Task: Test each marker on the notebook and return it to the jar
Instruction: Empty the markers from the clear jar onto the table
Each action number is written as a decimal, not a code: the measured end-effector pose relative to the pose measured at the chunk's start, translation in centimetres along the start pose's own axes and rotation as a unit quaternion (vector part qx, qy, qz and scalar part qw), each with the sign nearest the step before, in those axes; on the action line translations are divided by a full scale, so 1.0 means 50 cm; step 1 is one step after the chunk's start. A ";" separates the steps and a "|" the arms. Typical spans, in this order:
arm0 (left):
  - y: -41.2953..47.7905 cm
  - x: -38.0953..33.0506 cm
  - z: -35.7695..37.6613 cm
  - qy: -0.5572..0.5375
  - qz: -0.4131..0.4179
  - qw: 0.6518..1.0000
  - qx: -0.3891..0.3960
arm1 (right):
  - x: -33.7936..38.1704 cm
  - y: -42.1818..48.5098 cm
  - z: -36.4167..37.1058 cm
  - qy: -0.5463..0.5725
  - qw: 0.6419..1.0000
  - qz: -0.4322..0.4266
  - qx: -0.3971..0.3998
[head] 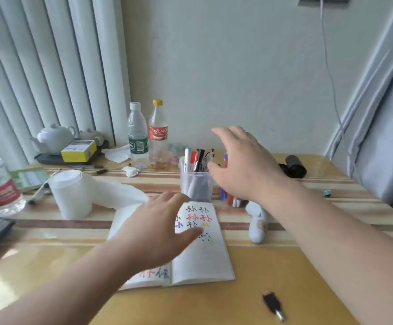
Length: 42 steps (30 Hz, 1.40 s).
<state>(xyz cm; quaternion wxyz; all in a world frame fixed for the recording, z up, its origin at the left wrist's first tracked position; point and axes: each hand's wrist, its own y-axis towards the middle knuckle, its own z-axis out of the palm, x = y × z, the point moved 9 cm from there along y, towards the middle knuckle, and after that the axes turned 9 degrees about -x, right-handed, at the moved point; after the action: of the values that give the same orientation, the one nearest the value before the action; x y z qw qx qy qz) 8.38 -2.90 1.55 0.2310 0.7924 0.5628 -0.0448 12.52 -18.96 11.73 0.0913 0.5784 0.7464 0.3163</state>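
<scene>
Desk [272,266]: left grip [158,228] splayed over notebook [200,261], right grip [242,163] splayed by jar [196,187], both empty.

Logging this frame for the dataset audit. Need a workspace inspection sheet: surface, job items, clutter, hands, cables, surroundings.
Surface: glossy yellow table with brown stripes, crowded towards the back.
Job's things: open white notebook with coloured test marks; clear plastic jar upright behind it, holding markers; loose markers lie right of the jar.
Clutter: white tissue roll, white-capped clear bottle, yellow-capped clear bottle, white teapot, yellow box, black cylinder, small pale toy, black pen-like item.
Hands: left hand open over the notebook; right hand open beside the jar; neither holds anything.
Cables: thin white cable hangs down the wall.
Surroundings: pale curtains left, grey fabric right.
</scene>
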 end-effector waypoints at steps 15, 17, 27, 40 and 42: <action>-0.092 0.008 0.152 0.178 0.118 0.976 0.044 | -0.126 -0.388 0.119 -0.072 0.918 0.101 0.377; -0.093 0.009 0.151 0.185 0.112 0.975 0.046 | -0.123 -0.388 0.116 -0.056 0.931 0.100 0.346; -0.104 0.040 0.148 0.099 0.038 0.991 0.082 | -0.325 -0.313 0.099 -0.086 0.952 0.214 0.199; 0.021 0.018 0.129 0.121 0.004 0.986 0.116 | -0.393 -0.224 0.095 -0.020 0.950 0.303 0.077; 0.065 0.023 0.134 0.110 -0.016 0.990 0.090 | -0.361 -0.218 0.119 0.034 0.940 0.330 0.080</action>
<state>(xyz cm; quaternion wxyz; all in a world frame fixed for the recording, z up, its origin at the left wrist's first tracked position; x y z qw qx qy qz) 13.02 -5.52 -3.78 0.0945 0.8009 0.5911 -0.0120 12.39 -34.85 -3.39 -0.0901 0.7863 0.5395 0.2875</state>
